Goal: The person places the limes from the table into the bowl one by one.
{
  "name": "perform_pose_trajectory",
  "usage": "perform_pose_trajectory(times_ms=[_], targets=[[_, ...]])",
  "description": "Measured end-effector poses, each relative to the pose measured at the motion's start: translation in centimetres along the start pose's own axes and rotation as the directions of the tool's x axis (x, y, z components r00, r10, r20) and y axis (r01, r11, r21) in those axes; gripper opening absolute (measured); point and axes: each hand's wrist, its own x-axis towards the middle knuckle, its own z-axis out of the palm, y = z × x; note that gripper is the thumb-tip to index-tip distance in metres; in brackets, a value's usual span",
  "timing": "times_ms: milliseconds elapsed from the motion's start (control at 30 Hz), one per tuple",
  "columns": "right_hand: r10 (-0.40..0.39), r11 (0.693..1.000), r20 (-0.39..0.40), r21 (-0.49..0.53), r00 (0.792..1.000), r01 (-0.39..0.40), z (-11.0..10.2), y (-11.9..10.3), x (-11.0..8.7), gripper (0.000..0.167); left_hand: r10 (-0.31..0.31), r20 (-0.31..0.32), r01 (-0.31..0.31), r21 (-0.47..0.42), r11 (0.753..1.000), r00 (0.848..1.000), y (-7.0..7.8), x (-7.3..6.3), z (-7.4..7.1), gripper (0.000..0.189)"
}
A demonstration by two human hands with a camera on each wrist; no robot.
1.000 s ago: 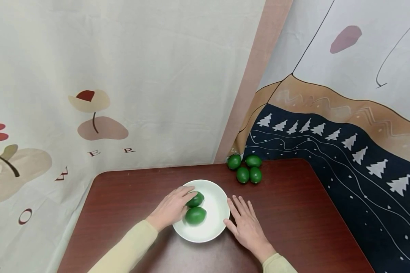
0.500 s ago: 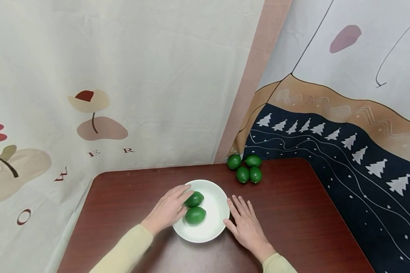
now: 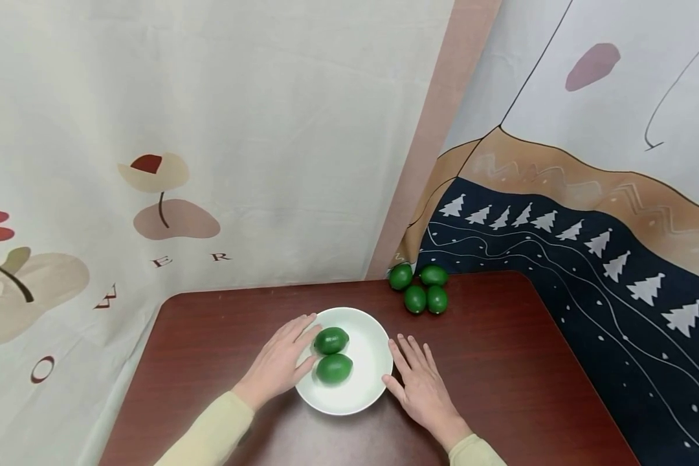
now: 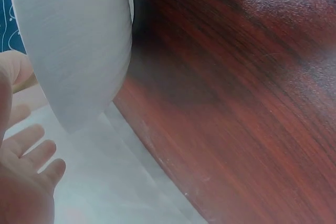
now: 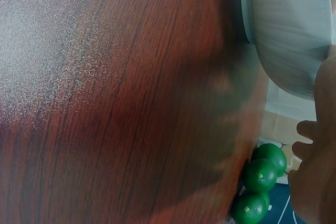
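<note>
Two green limes, an upper one (image 3: 331, 340) and a lower one (image 3: 334, 369), lie close together in the left half of a white bowl (image 3: 369, 362). At the bowl's left rim is my left hand (image 3: 279, 359), fingers spread and nearly straight, holding nothing. Its fingertips reach over the rim beside the limes; whether they touch the upper one I cannot tell. My right hand (image 3: 422, 388) lies along the right rim with extended fingers, thumb near the bowl. The left wrist view has the bowl's outer wall (image 4: 79, 40) beside the fingers; the right wrist view also shows its side.
Several more limes (image 3: 415, 299) sit grouped at the table's back edge, right of the bowl; they also appear low in the right wrist view. The dark red wooden table (image 3: 501, 362) ends at a pale curtain (image 3: 279, 162) behind and a patterned cloth (image 3: 559, 259) at right.
My left hand has drawn back leftward off the upper lime, its fingers opening, and that lime now shows fully. The right hand and bowl have stayed in place.
</note>
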Motion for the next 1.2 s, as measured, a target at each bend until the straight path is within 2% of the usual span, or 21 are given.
perform_pose_trajectory(times_ms=[400,800,1200], targets=[[-0.004,1.0,-0.006,0.001,1.0,0.004,0.0,0.0,0.0,0.069,-0.08,-0.025,0.081,0.03,0.996,0.996,-0.4,-1.3,0.2,0.07],[-0.002,1.0,-0.006,0.0,1.0,0.002,0.0,0.0,0.0,0.069,-0.116,-0.069,0.121,0.087,0.989,0.991,-0.5,-3.3,1.0,0.079],[-0.003,1.0,-0.008,0.002,1.0,0.003,0.0,-0.1,0.0,0.069,-0.184,-0.059,0.189,0.101,0.977,0.981,-0.3,-5.0,1.4,0.079]])
